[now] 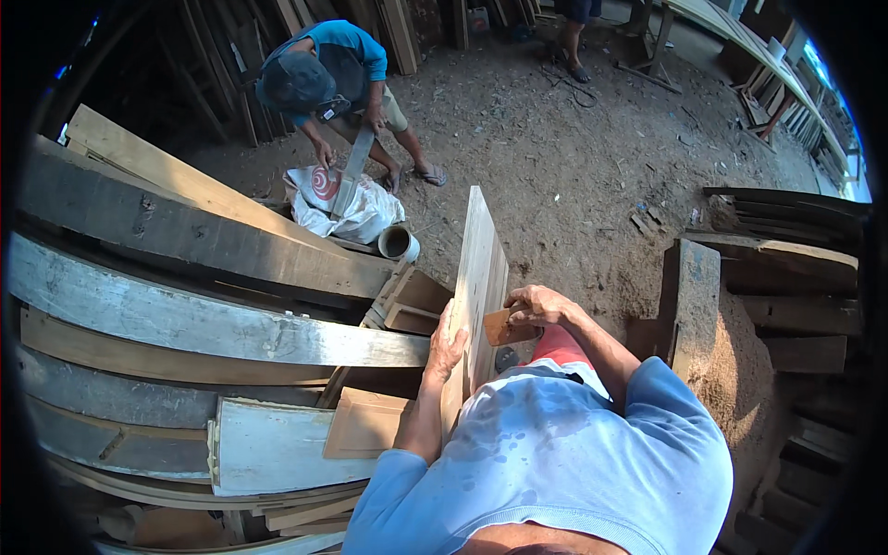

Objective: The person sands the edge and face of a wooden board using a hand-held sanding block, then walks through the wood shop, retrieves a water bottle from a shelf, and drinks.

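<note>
Centrally, board point(479, 287): one, pale wood, upright before the wearer's shirt point(583, 435); landmark for all entries below.
Left hand point(448, 350): grasping the board from its left side, fingers laid up along the wood.
Right hand point(536, 303): closed on a block point(511, 330), to the right of the board.
Block: one, small, brown, flat-sided; near end at the board's right face.
Hold, as judged: firm on the left and clear of the block's path, lest the board rock or lean under pressure.
Stroke, as judged: block best flat to the right face, pressure light and even, along the grain; a tipped corner could score the wood.
Board's foot: hidden by the shirt; support below cannot be told.
Right face: seen at a steep slant; finish hard to read.
Left thumb: not clearly seen; its place on the board uncertain.
Contact: block pressing or only near the board, cannot tell.
Block's kind: abrasive-faced or plain offcut, cannot tell.
Co-worker point(324, 79): beyond the board, to its left, bent with a grey strip point(354, 171) over a sack point(375, 211).
Second person point(572, 39): far beyond the board, legs only, cut off above.
Planks point(231, 324): left of the board, outer ends lost in the dark rim.
</note>
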